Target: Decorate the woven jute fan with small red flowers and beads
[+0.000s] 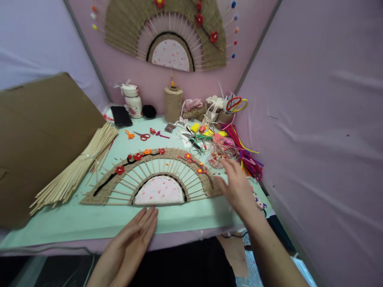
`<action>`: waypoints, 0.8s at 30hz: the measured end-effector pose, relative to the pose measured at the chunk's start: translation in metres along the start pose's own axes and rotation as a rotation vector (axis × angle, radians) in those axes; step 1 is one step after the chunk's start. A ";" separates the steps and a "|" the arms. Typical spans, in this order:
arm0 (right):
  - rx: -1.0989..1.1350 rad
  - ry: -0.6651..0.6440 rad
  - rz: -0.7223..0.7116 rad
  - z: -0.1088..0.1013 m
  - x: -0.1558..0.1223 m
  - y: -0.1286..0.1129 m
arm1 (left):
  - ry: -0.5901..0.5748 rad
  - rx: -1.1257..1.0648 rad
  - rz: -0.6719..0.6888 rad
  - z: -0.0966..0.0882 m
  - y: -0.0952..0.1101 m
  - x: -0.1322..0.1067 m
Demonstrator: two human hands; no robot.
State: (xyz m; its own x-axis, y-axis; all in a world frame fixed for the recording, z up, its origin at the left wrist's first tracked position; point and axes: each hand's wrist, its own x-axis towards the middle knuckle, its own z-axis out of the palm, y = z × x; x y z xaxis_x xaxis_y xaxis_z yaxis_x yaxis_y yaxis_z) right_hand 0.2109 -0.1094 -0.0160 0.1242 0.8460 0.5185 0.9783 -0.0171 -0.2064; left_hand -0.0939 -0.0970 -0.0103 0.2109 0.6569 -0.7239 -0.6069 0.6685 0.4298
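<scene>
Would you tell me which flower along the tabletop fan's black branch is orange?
It's the orange flower near the upper end of the black branch, between two red flowers; others there are red.

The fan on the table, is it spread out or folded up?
Spread out: the fan lies flat, its woven band arching wide around the dotted white half circle.

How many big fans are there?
2: the lower fan lies on the table; the upper fan is on the pink wall, its top out of view.
</scene>
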 end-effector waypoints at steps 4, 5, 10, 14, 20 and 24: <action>0.138 -0.305 -0.220 0.022 -0.020 -0.053 | 0.067 -0.081 0.036 0.005 -0.001 0.012; 0.143 -0.336 -0.219 0.030 -0.024 -0.062 | 0.074 -0.084 0.041 0.006 -0.001 0.015; 0.161 -0.315 -0.215 0.052 -0.031 -0.075 | 0.014 -0.039 0.084 0.020 -0.002 0.028; 0.163 -0.196 -0.236 0.046 -0.035 -0.081 | -0.088 -0.006 0.181 0.038 -0.010 0.025; 0.149 -0.081 -0.311 0.016 -0.048 -0.106 | -0.075 0.041 0.360 0.034 -0.010 -0.001; 0.135 -0.010 -0.332 -0.010 -0.056 -0.112 | -0.147 0.010 0.457 0.031 0.003 0.002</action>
State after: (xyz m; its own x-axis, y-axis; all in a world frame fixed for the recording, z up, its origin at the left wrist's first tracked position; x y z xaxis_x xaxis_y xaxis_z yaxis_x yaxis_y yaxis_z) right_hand 0.0956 -0.1599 -0.0134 -0.1989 0.7988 0.5677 0.9342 0.3295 -0.1364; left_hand -0.0715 -0.0822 0.0062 0.0310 0.9264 -0.3753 -0.6553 0.3024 0.6922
